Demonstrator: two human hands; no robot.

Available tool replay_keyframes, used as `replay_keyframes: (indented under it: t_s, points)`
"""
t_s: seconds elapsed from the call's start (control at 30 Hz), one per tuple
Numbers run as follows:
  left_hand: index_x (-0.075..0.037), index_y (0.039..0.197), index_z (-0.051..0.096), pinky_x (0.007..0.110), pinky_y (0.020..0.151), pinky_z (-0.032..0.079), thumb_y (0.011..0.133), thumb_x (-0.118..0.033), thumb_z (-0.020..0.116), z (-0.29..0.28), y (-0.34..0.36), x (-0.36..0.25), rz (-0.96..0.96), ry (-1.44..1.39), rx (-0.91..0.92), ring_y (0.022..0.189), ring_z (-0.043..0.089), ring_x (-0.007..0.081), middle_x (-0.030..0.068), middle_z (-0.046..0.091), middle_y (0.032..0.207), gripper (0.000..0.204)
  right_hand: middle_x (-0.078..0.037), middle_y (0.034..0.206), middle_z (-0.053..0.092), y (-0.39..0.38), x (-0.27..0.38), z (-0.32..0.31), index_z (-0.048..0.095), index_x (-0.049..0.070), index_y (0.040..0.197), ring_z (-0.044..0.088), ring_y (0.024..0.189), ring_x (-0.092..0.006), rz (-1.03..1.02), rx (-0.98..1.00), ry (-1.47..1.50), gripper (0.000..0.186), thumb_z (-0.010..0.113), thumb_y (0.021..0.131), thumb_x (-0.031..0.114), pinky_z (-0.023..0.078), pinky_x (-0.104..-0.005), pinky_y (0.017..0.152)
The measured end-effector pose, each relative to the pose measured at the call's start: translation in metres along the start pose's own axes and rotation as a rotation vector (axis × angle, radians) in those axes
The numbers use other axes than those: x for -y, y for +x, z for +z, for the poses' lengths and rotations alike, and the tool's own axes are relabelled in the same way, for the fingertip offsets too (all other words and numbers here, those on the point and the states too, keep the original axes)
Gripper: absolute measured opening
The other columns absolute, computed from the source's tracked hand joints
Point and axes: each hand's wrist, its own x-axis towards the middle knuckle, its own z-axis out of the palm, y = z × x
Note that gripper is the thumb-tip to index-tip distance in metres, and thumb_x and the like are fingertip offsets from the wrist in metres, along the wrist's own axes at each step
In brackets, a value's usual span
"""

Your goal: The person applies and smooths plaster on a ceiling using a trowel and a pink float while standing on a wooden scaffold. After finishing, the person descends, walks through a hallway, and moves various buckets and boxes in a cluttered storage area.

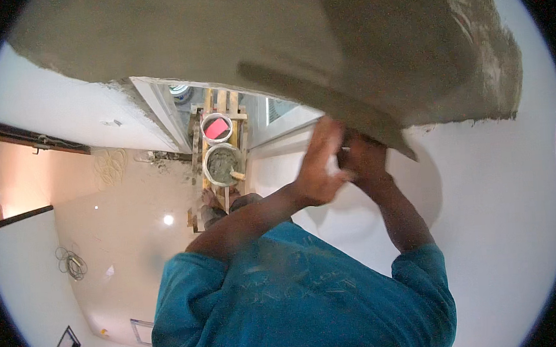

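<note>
Overhead, a broad band of wet grey plaster [174,33] covers the upper wall. A long, flat plastering trowel [377,124] lies along its lower edge, slanting down to the right. My right hand [364,160] is closed around the trowel's handle, which is mostly hidden behind the fingers. Close beside it, my left hand [321,164] has its fingers stretched up toward the trowel's underside. The left fingertips are slightly blurred, and I cannot tell whether they touch the blade.
Below stands a narrow wooden platform [221,100], where my feet are. It carries a bucket of grey mortar [221,158] with a wooden-handled tool and a bucket with a pink block [217,129]. Coiled cables [73,265] lie on the floor. A white frame [160,114] borders the opening.
</note>
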Motion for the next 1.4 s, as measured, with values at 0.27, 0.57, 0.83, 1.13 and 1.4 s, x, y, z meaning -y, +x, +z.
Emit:
replay_keyframes:
  t_s: [0.27, 0.57, 0.83, 1.13, 1.4]
  points:
    - [0.012, 0.145, 0.016, 0.047, 0.115, 0.013, 0.098, -0.03, 0.042, 0.012, -0.052, 0.079, -0.253, 0.116, -0.172, 0.143, 0.015, 0.0439, 0.0337, 0.015, 0.151, 0.068, -0.025, 0.118, 0.059, 0.028, -0.005, 0.095, 0.049, 0.005, 0.124, 0.057, 0.111, -0.0403, 0.079, 0.395, 0.136, 0.047, 0.054, 0.087, 0.034, 0.043, -0.0559, 0.092]
    - [0.007, 0.148, 0.016, 0.046, 0.116, 0.011, 0.097, -0.039, 0.044, 0.032, 0.003, 0.045, -0.161, 0.09, -0.049, 0.144, 0.011, 0.0411, 0.0306, 0.011, 0.154, 0.074, -0.023, 0.123, 0.057, 0.032, -0.04, 0.027, 0.036, 0.009, 0.139, 0.056, 0.115, -0.0387, 0.095, 0.366, 0.26, 0.071, 0.067, 0.079, 0.033, 0.037, -0.0604, 0.097]
    - [0.015, 0.144, 0.018, 0.044, 0.116, 0.013, 0.098, -0.035, 0.033, -0.01, -0.066, 0.073, -0.334, 0.179, -0.315, 0.143, 0.017, 0.0405, 0.0329, 0.018, 0.151, 0.069, -0.027, 0.107, 0.061, 0.03, 0.032, 0.128, 0.049, -0.002, 0.119, 0.064, 0.094, -0.0407, -0.167, -0.1, 0.086, 0.049, 0.056, 0.086, 0.034, 0.044, -0.0548, 0.093]
    - [0.013, 0.144, 0.02, 0.044, 0.113, 0.019, 0.099, -0.03, 0.037, 0.0, -0.029, 0.085, -0.259, 0.221, -0.342, 0.137, 0.028, 0.0408, 0.0333, 0.028, 0.146, 0.065, -0.023, 0.096, 0.066, 0.044, 0.007, 0.123, 0.046, 0.005, 0.111, 0.067, 0.088, -0.0365, -0.046, 0.185, 0.3, 0.038, 0.049, 0.09, 0.036, 0.051, -0.0575, 0.073]
    - [0.009, 0.147, 0.01, 0.053, 0.115, 0.009, 0.093, -0.053, 0.046, 0.056, 0.003, 0.047, -0.128, 0.018, 0.007, 0.141, 0.011, 0.0489, 0.0345, 0.01, 0.151, 0.09, -0.017, 0.136, 0.05, 0.006, -0.05, 0.048, 0.036, 0.01, 0.142, 0.048, 0.126, -0.0337, 0.096, 0.082, 0.022, 0.076, 0.06, 0.081, 0.049, 0.032, -0.0566, 0.104]
